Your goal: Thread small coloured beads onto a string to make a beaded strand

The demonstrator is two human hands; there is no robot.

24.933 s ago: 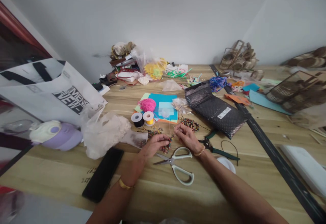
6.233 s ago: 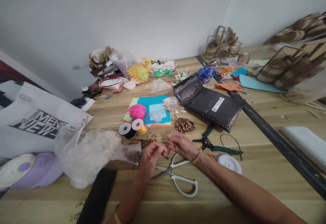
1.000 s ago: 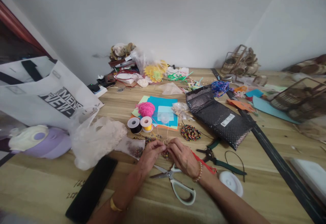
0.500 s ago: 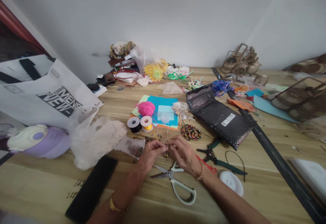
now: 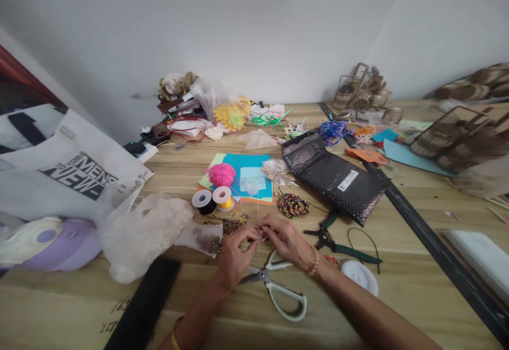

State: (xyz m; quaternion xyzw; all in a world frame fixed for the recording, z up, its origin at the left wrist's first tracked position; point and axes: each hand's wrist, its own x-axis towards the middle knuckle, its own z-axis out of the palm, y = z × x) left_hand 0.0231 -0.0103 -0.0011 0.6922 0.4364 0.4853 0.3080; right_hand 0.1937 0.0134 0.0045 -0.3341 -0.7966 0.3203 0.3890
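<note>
My left hand (image 5: 237,252) and my right hand (image 5: 287,239) meet fingertip to fingertip, both pinching a thin pale cord (image 5: 259,207) that runs up toward the coloured paper. What else sits between the fingertips is too small to make out. Below the hands lie scissors (image 5: 274,283) with white handles, their blades partly behind my left hand. A pile of small multicoloured beads (image 5: 231,226) is just beyond my left fingers. To the upper right of my right hand rests a coiled beaded strand (image 5: 293,206).
Black and yellow cord spools (image 5: 221,198) and pink yarn (image 5: 221,174) stand by blue paper (image 5: 254,160). Green-handled pliers (image 5: 338,245), a white spool (image 5: 360,277) and a black padded envelope (image 5: 334,172) lie right. A plastic bag (image 5: 145,228) and black case (image 5: 149,302) are left.
My hands have drawn closer, and the right fingers now overlap the left fingertips. The loop of cord above them has become a single strand. The view has shifted slightly to the right.
</note>
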